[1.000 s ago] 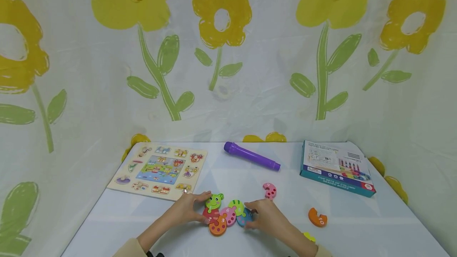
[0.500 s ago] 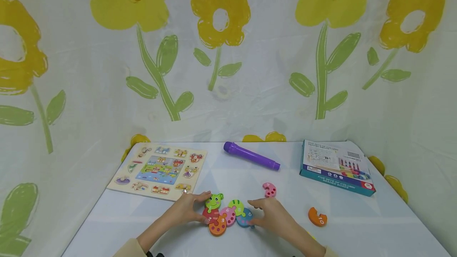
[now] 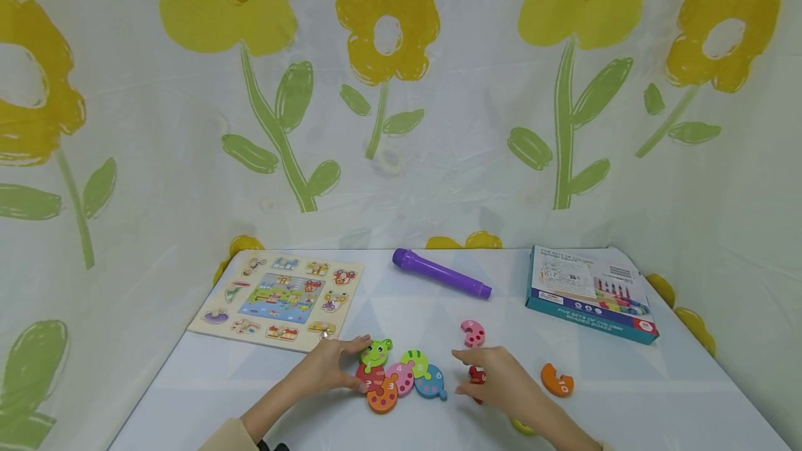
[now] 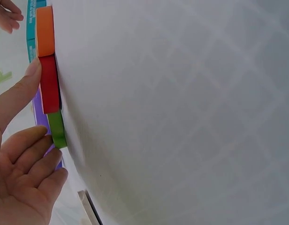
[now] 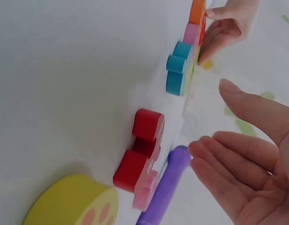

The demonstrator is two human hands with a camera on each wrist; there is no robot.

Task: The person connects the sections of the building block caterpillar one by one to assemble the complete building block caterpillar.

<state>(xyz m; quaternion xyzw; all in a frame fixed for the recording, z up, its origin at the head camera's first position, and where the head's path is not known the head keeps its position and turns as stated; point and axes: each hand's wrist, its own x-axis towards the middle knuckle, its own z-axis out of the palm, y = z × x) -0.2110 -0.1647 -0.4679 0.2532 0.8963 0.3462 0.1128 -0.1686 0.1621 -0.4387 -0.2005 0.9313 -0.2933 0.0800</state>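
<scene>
A caterpillar number puzzle [image 3: 382, 397] lies joined on the table, from a smiling green head [image 3: 376, 352] through red, orange, pink and light green to a blue piece marked 6 [image 3: 429, 383]. My left hand [image 3: 322, 367] holds its left end, thumb against the red piece [image 4: 49, 84] and fingertips at the green head. To the right, my right hand [image 3: 501, 381] hovers with fingers spread, holding nothing. Partly hidden behind it in the head view is a loose red puzzle piece [image 5: 135, 166], apart from the blue one. A yellow piece [image 5: 74, 201] lies below the right wrist.
Loose pink piece 9 [image 3: 474, 333] and orange piece 10 [image 3: 557, 381] lie around the right hand. Farther back are a wooden picture puzzle board [image 3: 344, 280], a purple toy microphone [image 3: 441, 275] and a teal-edged box [image 3: 592, 294]. Flowered cloth [image 3: 438, 179] hangs behind.
My right hand has left the blue piece and moved right, over to the loose red piece. My left hand has stayed at the caterpillar's head end.
</scene>
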